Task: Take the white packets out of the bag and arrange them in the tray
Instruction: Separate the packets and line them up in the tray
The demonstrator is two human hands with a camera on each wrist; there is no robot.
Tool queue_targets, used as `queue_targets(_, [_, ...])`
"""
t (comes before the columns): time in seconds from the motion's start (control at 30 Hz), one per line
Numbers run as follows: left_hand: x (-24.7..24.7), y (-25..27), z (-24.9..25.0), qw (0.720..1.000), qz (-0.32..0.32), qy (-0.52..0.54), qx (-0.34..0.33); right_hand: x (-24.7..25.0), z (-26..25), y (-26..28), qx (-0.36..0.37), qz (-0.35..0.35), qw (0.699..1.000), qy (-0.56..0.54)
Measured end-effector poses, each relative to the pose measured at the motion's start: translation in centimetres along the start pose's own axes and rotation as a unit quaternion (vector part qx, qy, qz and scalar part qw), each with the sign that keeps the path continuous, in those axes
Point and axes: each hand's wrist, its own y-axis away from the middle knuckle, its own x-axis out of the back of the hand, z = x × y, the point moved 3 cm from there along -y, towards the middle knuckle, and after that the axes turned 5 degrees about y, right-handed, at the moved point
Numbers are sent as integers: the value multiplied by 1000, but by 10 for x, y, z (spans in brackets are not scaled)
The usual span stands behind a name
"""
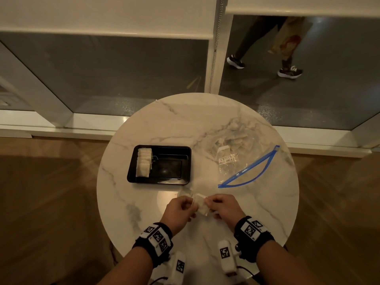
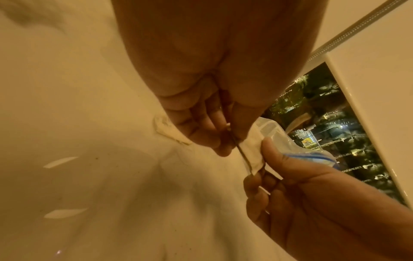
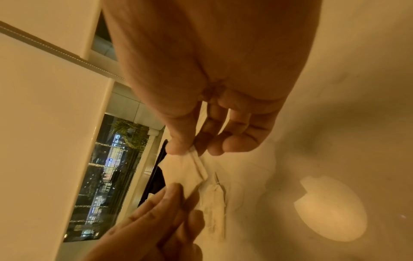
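Both hands meet over the table's front middle and pinch a white packet (image 1: 201, 204) between them. My left hand (image 1: 190, 204) grips its left side and my right hand (image 1: 208, 202) its right edge. The left wrist view shows the packet (image 2: 252, 150) held by my fingers, with the right thumb on it. In the right wrist view, thumb and fingers pinch the packet's (image 3: 183, 169) top corner. Another packet (image 1: 185, 192) lies on the table just behind the hands. The black tray (image 1: 185, 150) holds a row of white packets (image 1: 144, 164) along its left side. The clear zip bag (image 1: 236, 161) lies open at the right.
The round marble table (image 1: 164, 120) stands by a window sill (image 1: 61, 128). The bag's blue zipper strip (image 1: 253, 171) faces the hands. Beyond the glass a person's legs (image 1: 267, 48) pass by. Wooden floor surrounds the table.
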Motion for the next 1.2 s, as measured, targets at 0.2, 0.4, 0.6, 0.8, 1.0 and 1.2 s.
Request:
queue_targets(0.2, [9,-2,1,1000,9,18,14,-6,-4,-3,-5,-26,999,-23])
queue_targets(0.4, [39,6,-11,996,74,-7,44,-18,-2,-18,21,-2,991,134])
queue_targets(0.6, [91,24,-35,983,172,40,46,-57,-10,-59,36,27,932,359])
queue_targets(0.8, [121,29,-40,978,200,56,32,-81,-14,-73,29,34,892,450])
queue_targets(1.0, [122,30,-40,978,196,67,31,-69,-15,-78,-1,28,934,356])
queue_targets(1.2, [115,29,-39,980,185,60,37,-43,-5,-75,-37,16,975,216])
